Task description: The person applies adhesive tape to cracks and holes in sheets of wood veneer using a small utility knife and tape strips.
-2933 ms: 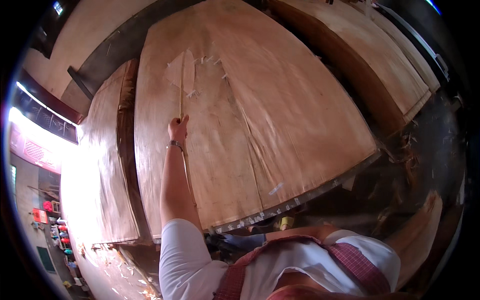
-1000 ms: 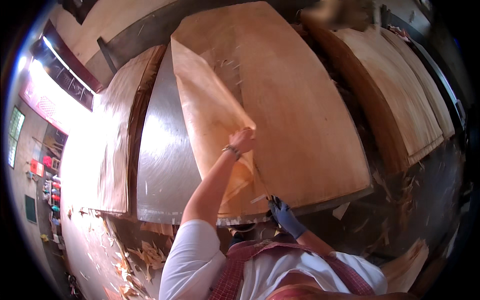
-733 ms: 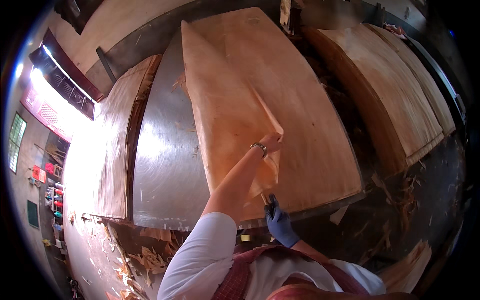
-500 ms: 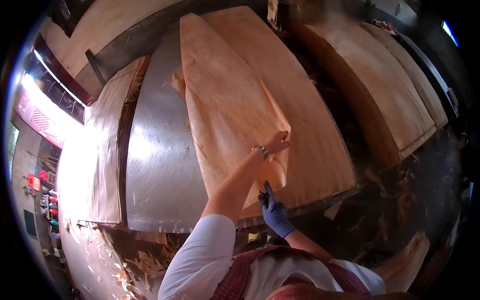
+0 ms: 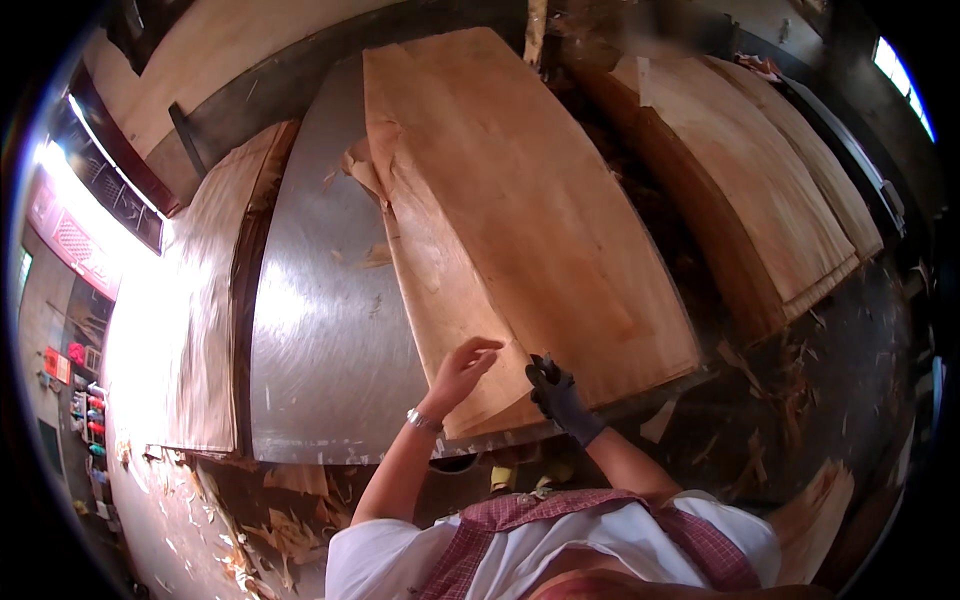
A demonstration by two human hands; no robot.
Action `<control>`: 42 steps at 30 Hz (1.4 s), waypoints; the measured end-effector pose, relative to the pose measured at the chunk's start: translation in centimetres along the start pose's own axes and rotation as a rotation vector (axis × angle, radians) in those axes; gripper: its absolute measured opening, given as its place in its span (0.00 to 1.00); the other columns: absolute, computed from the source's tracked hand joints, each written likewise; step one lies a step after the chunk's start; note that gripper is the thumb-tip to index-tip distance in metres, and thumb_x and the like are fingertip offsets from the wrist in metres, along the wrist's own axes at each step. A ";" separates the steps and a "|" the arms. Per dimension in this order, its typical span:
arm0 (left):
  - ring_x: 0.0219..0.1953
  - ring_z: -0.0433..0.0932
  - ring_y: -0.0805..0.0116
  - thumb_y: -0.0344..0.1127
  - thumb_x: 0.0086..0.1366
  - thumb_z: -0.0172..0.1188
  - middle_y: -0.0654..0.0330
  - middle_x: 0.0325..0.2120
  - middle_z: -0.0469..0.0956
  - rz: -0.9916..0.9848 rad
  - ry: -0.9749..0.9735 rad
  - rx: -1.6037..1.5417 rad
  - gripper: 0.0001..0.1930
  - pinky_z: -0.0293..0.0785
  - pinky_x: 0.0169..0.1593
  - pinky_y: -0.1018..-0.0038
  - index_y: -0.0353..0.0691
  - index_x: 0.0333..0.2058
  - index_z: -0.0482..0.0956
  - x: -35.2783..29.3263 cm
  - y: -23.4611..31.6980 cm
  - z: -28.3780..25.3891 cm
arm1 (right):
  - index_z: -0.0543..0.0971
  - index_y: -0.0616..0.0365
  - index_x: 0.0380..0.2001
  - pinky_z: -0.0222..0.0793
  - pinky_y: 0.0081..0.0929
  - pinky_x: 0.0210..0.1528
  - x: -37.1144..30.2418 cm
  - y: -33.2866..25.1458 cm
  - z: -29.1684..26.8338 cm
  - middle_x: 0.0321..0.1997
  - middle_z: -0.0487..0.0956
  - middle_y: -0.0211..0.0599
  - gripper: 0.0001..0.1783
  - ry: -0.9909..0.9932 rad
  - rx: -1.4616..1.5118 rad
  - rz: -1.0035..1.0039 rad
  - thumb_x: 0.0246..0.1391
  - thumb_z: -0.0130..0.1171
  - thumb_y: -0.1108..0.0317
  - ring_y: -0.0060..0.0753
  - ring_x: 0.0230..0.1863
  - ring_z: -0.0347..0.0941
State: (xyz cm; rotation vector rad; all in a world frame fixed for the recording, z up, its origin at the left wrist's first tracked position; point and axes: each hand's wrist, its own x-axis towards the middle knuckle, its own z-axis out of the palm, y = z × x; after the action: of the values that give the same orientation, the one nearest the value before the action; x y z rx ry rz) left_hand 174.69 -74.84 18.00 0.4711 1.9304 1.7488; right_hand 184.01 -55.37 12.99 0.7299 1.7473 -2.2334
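Observation:
A thin wood veneer sheet lies over a metal-topped table, with another pale veneer layer showing along its left side. My left hand, bare and with a watch at the wrist, hovers over the near left part of the veneer. Its fingers stretch out to the right and hold nothing. Close to the near edge is my right hand in a blue glove with dark fingers. Those fingers are curled together beside the layer's edge; what they hold, if anything, is hidden.
Bare metal tabletop shows to the left. Beyond it stands a pale veneer stack; another veneer stack is at the right. Torn veneer scraps litter the floor. A ragged veneer flap sticks out from the sheet's left edge.
The lifted, curled veneer now lies flatter. My left hand has let go of its edge and moved left and nearer. My right hand has shifted slightly right and turned.

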 end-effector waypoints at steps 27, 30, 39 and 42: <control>0.63 0.64 0.61 0.58 0.64 0.58 0.58 0.61 0.66 -0.512 -0.382 -0.376 0.35 0.63 0.61 0.59 0.41 0.61 0.65 19.2 -2.0 61.3 | 0.70 0.46 0.35 0.54 0.16 0.14 -4.7 -29.1 -80.8 0.17 0.68 0.22 0.15 0.268 0.134 -0.123 0.56 0.63 0.52 0.15 0.14 0.60; 0.68 0.55 0.54 0.61 0.59 0.60 0.56 0.65 0.59 -0.412 -0.130 -0.898 0.42 0.58 0.64 0.49 0.43 0.65 0.59 20.7 -8.6 65.1 | 0.69 0.46 0.32 0.51 0.17 0.14 -3.2 -32.5 -89.4 0.16 0.67 0.22 0.17 0.372 -0.003 -0.149 0.56 0.63 0.50 0.16 0.13 0.59; 0.55 0.69 0.62 0.65 0.61 0.56 0.63 0.53 0.71 -0.181 0.838 -1.152 0.33 0.64 0.58 0.52 0.53 0.57 0.68 36.4 -13.3 72.8 | 0.74 0.46 0.48 0.48 0.22 0.12 0.5 -40.9 -115.4 0.16 0.68 0.25 0.26 0.525 -0.107 -0.125 0.52 0.65 0.45 0.18 0.10 0.56; 0.51 0.72 0.62 0.58 0.66 0.54 0.63 0.49 0.73 -0.321 0.850 -1.083 0.25 0.70 0.52 0.55 0.49 0.54 0.70 43.4 -12.7 76.7 | 0.74 0.44 0.49 0.49 0.21 0.11 1.8 -43.8 -123.8 0.15 0.69 0.25 0.24 0.569 -0.162 -0.123 0.54 0.64 0.47 0.18 0.09 0.57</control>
State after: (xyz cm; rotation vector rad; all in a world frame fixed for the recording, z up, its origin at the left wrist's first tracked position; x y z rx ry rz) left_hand 183.42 10.82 -4.58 -1.0255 1.0105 2.5871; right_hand 193.37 74.77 27.78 1.3506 2.2422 -2.0476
